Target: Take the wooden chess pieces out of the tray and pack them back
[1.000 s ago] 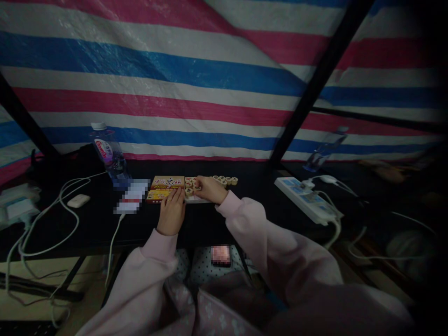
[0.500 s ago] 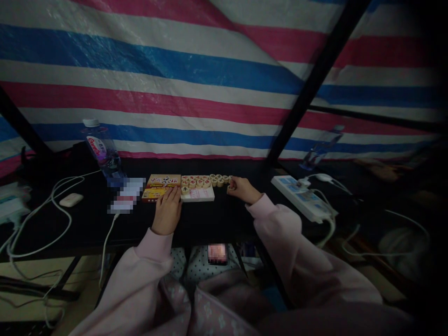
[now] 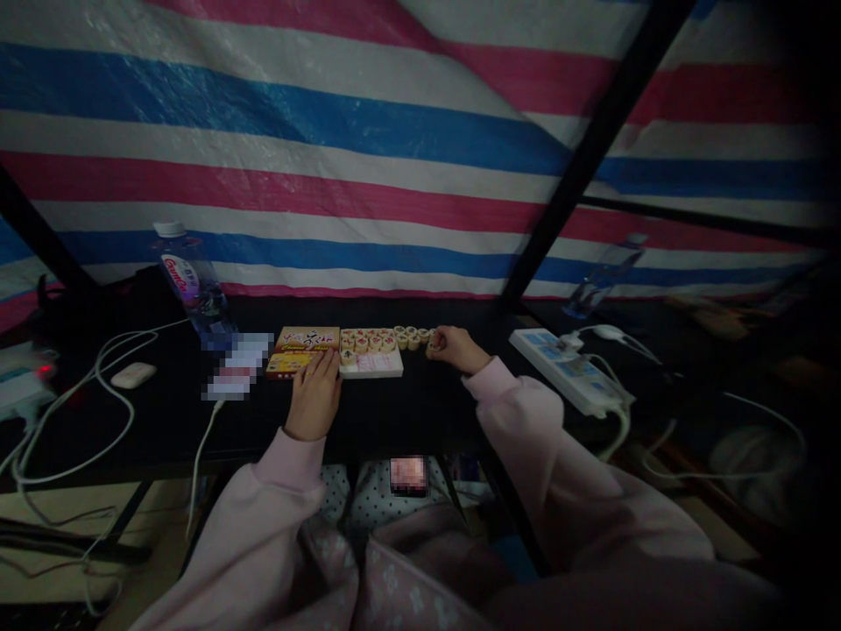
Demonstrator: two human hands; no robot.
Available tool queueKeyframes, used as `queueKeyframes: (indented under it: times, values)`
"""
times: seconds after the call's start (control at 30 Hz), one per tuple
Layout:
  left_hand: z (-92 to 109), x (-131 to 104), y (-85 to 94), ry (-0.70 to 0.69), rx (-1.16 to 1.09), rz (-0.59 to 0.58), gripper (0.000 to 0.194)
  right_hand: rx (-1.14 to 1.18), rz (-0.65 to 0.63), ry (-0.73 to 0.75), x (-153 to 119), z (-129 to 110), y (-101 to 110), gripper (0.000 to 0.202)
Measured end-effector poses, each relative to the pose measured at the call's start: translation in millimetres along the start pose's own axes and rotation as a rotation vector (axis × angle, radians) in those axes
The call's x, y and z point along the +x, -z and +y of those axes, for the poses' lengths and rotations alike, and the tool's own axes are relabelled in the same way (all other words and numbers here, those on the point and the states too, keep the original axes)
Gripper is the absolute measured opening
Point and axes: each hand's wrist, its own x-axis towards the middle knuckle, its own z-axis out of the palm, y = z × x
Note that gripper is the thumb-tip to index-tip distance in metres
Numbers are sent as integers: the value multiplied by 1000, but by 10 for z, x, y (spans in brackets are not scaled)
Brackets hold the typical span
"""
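My left hand [image 3: 315, 394] lies over the lower right part of a brown and yellow Chinese chess box [image 3: 303, 344], fingers stretched out on it. Beside the box is a white, paper-like block [image 3: 379, 365] with red print. Several round wooden pieces with red characters [image 3: 368, 339] stand in rows at its far side, and one piece with a dark character [image 3: 348, 357] sits on its left end. Further right, several pieces with dark characters [image 3: 412, 336] stand on the black table. My right hand [image 3: 458, 349] pinches a chess piece [image 3: 433, 348] at the right end of that group.
A water bottle [image 3: 197, 289] and a phone [image 3: 240, 366] on a cable stand left of the box, with a white earbud case [image 3: 134, 376] and loose cables further left. On the right lies a white power strip [image 3: 565, 372] with plugs; another bottle [image 3: 604, 276] stands behind it.
My right hand has shifted slightly away from me, bringing the pinched piece up beside the group. My left hand stays on the box.
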Motion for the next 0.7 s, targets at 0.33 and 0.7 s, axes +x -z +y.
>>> queueKeyframes:
  times: [0.33, 0.7]
  values:
    - [-14, -3, -24, -10, -13, 18, 44, -66, 1, -18, 114, -10, -35, 15]
    - [-4, -1, -23, -2, 14, 12, 43, -102, -5, -46, 135, -96, -31, 17]
